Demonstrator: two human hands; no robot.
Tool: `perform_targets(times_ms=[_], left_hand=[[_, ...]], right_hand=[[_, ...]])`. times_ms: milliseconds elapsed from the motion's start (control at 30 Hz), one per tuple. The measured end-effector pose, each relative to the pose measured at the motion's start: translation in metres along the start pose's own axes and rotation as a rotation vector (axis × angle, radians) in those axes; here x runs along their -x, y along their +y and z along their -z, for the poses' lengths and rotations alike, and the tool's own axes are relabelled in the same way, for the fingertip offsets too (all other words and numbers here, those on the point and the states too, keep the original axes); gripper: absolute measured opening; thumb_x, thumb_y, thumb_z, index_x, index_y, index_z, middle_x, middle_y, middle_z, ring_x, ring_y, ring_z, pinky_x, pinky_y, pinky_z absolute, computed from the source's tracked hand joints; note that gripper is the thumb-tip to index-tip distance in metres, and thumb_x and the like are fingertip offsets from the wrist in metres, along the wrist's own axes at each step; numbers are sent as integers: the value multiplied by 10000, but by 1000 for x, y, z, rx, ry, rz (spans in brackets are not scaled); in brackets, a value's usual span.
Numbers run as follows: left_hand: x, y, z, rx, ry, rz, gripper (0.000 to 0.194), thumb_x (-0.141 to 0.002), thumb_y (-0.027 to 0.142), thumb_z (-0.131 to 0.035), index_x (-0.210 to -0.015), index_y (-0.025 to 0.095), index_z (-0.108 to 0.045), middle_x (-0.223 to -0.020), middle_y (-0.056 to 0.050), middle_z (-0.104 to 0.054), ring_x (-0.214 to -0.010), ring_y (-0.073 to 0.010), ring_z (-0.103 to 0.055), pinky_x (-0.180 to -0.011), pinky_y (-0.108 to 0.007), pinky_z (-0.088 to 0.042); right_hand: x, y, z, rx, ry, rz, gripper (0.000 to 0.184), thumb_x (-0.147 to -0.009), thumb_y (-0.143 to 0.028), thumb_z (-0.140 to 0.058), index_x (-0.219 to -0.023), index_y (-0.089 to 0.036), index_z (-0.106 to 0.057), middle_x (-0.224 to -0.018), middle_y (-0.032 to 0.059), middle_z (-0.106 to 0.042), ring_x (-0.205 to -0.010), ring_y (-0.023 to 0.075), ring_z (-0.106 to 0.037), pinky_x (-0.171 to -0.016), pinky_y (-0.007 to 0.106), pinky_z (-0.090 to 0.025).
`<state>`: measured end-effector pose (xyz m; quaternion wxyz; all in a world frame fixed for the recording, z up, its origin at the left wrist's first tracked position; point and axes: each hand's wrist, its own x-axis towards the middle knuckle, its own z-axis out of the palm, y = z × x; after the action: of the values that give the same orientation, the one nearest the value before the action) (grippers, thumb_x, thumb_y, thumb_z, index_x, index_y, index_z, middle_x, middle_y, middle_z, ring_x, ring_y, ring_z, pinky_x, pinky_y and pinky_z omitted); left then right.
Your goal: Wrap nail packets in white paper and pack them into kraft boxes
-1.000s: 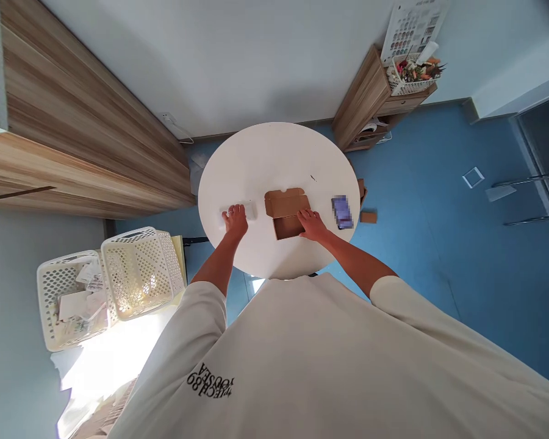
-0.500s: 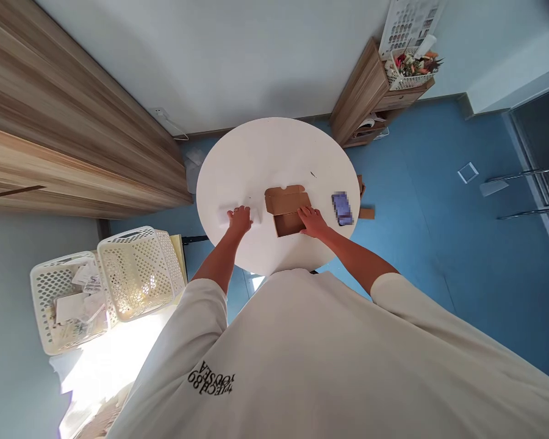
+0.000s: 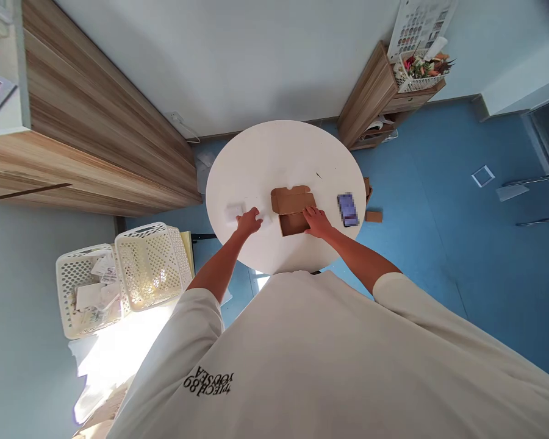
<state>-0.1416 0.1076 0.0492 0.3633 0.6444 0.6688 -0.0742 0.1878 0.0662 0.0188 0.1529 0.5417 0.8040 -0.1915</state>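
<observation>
Here, right hand [image 3: 318, 222] on cardboard box [image 3: 293, 210], near round table's [image 3: 279, 152] edge.

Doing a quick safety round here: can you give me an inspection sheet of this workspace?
surface: round white table, one small dark mark on it.
job's things: open kraft cardboard box under the right hand; small white item beside the left hand.
clutter: pixelated purple object on the table; cardboard piece on the floor.
grippers: both hands bare, fingers open; right ones lie on the box.
cables: thin white cord at the wall.
surroundings: blue floor, white perforated baskets holding papers, wooden cabinet.
</observation>
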Motion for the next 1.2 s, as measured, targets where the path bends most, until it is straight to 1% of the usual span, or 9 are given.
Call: perform_targets(times_ms=[67,167,367,533,700,867,967,1033,1200], left_hand=[[8,13,0,87,44,24,215,-950,341,-603,-1154,278,-585,-1050,-31,-757,-1102,-271,-695,-1054,-428,-383],[16,39,-9,189,82,66,220,-899,390,-676,-1054,270,-577,-1101,-36,-751,-1131,-263,-678,-1010,-400,-420],[21,94,-56,262,131,162,206,-921,412,-664,-1048,273,-577,-1068,-48,-757,-1102,-267,-692,-1007,-414,-430],[22,127,-86,179,103,121,173,-983,361,-608,-1113,247,-612,-1165,-110,-754,-1159,-299,-694,-1032,-445,-429],[15,132,-88,89,114,103,186,-982,367,-631,-1114,238,-655,-1373,-172,-672,-1217,-347,-675,-959,-454,-484],[13,133,-88,169,63,154,218,-991,354,-625,-1177,241,-630,-1224,-158,-726,-1171,-343,-692,-888,-437,-518],[14,138,-94,197,84,124,298,-975,255,-615,-1272,238,-589,-1271,-144,-714,-1175,-312,-688,-886,-411,-520],[14,140,-99,200,74,82,303,-971,198,-581,-1271,226,-608,-1303,-147,-704,-1187,-296,-683,-902,-397,-519],[12,132,-102,162,-27,-13,301,-974,176,-536,-1220,218,-704,-1360,-140,-700,-1240,-287,-660,-960,-395,-521]], right_hand=[[0,-1,2,-26,-5,-3,1014,-891,-560,-663,-1708,-149,-226,-1726,212,-295,-1595,417,-243,-1244,559,-298],[1,-2,4,-55,2,-16,1053,-881,-602,-662,-1716,-155,-201,-1719,211,-304,-1592,422,-248,-1245,567,-293],[1,-3,2,-68,19,-10,1021,-892,-568,-688,-1709,-158,-233,-1723,221,-304,-1594,424,-248,-1232,566,-301],[2,-3,0,-67,24,-16,997,-886,-458,-736,-1695,-117,-264,-1721,233,-307,-1594,410,-242,-1242,539,-289],[3,-3,1,-88,41,-6,994,-872,-405,-745,-1695,-120,-265,-1722,228,-314,-1589,409,-249,-1233,541,-297],[5,-4,3,-99,26,-6,998,-867,-394,-745,-1695,-119,-261,-1723,224,-311,-1594,414,-235,-1232,531,-294],[5,-5,3,-94,32,-7,1017,-877,-429,-738,-1707,-136,-229,-1722,222,-313,-1597,416,-231,-1235,532,-291],[4,-6,3,-80,36,-11,1017,-880,-444,-742,-1706,-139,-232,-1717,227,-320,-1593,415,-240,-1234,535,-294],[3,-4,2,-55,32,-8,988,-871,-436,-772,-1680,-129,-294,-1712,237,-323,-1576,413,-271,-1223,527,-311]])
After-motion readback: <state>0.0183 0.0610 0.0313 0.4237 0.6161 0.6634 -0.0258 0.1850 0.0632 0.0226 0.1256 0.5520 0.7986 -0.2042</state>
